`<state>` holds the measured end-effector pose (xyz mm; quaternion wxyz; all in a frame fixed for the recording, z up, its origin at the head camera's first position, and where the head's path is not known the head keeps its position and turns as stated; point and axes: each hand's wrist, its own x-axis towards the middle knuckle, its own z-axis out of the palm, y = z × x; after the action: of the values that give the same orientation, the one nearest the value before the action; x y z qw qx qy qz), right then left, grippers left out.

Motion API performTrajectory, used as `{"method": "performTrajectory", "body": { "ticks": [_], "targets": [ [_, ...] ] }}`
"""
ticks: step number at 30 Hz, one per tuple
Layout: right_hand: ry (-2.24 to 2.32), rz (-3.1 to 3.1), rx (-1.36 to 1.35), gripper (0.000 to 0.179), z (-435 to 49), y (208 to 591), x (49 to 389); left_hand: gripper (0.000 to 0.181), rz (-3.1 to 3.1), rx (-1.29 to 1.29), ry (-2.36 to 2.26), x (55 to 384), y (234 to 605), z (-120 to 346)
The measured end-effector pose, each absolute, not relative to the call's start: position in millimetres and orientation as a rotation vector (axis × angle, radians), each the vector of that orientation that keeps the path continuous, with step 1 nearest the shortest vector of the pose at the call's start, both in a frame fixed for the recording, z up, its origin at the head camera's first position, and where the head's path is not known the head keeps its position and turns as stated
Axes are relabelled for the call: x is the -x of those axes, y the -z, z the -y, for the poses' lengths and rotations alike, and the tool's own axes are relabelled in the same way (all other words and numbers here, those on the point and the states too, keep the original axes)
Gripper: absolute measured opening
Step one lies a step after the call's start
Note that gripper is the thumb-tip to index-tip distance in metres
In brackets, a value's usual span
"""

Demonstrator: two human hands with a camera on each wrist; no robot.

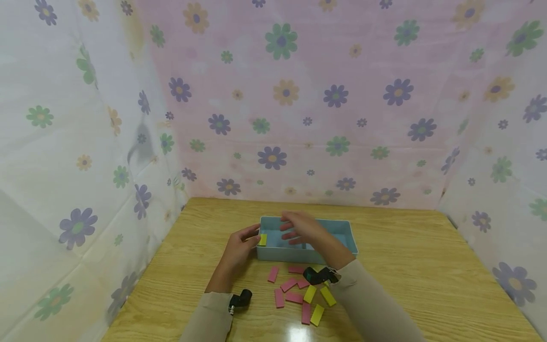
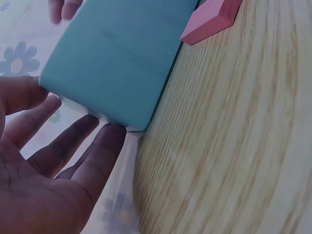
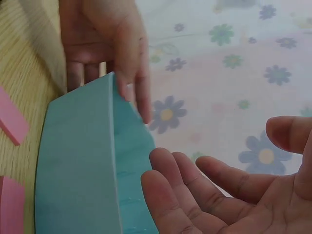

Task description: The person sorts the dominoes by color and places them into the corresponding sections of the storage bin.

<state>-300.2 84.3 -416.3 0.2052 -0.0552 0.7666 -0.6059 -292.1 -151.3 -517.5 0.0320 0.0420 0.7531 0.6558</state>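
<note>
A light blue rectangular box (image 1: 282,255) with a divider inside stands on the table. My left hand (image 1: 237,248) is at its left end; in the left wrist view the fingers (image 2: 105,151) reach nearly straight against the end wall. The left thumb lies by the near left corner. A yellow block (image 1: 262,240) is inside the box at that corner. Above the left part of the box is my right hand (image 1: 305,230), its fingers loosely extended and holding nothing. In the right wrist view its palm (image 3: 273,209) faces the camera beside the box rim.
Several pink blocks (image 1: 279,298) and yellow blocks (image 1: 317,315) lie scattered in front of the box, partly under the right forearm. The wooden table (image 1: 397,247) extends to both sides. Flowered cloth (image 1: 307,104) hangs behind and at the sides.
</note>
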Motion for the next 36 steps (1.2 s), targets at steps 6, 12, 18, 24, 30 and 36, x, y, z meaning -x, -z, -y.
{"method": "performTrajectory", "body": {
  "ticks": [6,12,18,24,30,36],
  "targets": [
    [1.772,-2.092,0.161,0.056,-108,419,286,0.043,-2.323,-0.102,-2.013,292,517,150],
    [1.808,-2.08,0.216,0.054,-133,422,267,0.043,-2.332,-0.094,-1.999,291,517,149],
    [1.819,-2.093,0.246,0.058,-160,433,252,0.043,-2.359,-0.097,-1.989,293,518,149],
    [1.78,-2.126,0.291,0.059,-179,446,245,0.043,-2.348,-0.132,-2.021,294,518,150],
    [1.733,-2.169,0.34,0.054,-197,452,240,0.043,-2.333,-0.133,-2.048,293,511,151],
    [1.6,-2.24,0.391,0.05,-219,464,237,0.044,-2.324,-0.149,-2.035,294,514,150]
  ]
}}
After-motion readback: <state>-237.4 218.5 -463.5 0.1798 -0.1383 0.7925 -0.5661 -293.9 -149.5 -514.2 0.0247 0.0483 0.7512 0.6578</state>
